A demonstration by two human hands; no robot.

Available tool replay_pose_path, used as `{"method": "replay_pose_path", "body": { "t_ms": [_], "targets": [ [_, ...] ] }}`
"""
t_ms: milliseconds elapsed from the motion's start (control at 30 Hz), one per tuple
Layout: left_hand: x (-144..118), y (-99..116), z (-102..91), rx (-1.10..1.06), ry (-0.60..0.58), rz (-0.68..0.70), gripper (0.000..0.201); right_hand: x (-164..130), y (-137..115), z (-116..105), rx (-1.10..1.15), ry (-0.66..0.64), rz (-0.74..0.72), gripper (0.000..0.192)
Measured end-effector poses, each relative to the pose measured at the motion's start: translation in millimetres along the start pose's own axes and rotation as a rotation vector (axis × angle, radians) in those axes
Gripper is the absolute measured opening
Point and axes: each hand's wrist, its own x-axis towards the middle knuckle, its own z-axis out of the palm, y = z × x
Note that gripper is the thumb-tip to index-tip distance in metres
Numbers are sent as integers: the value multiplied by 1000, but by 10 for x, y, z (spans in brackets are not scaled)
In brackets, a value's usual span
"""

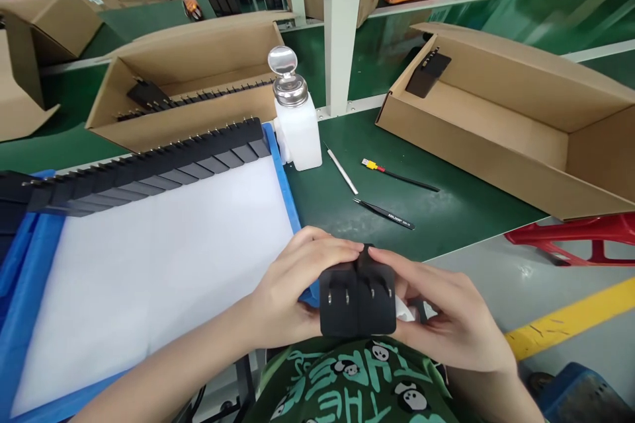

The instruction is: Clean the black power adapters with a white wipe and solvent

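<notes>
Two black plug adapters (357, 301) held side by side, lower edges hidden behind shirt (347, 377). Pinched by left hand (288, 291) and right hand (446, 317), prongs facing up toward camera.

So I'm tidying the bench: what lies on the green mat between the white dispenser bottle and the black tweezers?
In the head view, a thin white stick lies slanted between the white dispenser bottle and the black tweezers; otherwise bare green mat.

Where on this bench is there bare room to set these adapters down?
The white sheet in the blue tray lies bare below the row of black adapters. A smaller green patch sits between the tweezers and the right-hand carton. Around the dispenser bottle it is crowded with tools.
</notes>
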Motion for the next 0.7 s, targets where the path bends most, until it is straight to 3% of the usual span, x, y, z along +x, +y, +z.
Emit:
{"method": "replay_pose_path", "body": {
  "t_ms": [333, 500, 600, 700],
  "targets": [
    [-44, -36, 44, -27, -5, -103, 58, -7, 58, 48, 44, -16, 55, 67],
    [-71, -161, 137, 36, -66, -392, 52, 10, 232, -43, 103, -48, 253, 58],
    [-58, -227, 229, 71, -75, -500, 52, 146, 301, -251, 19, 100, 313, 38],
    [-31, -257, 294, 104, -73, -506, 56, 540, 255, -468, -62, 323, 189, 24]
  ]
}}
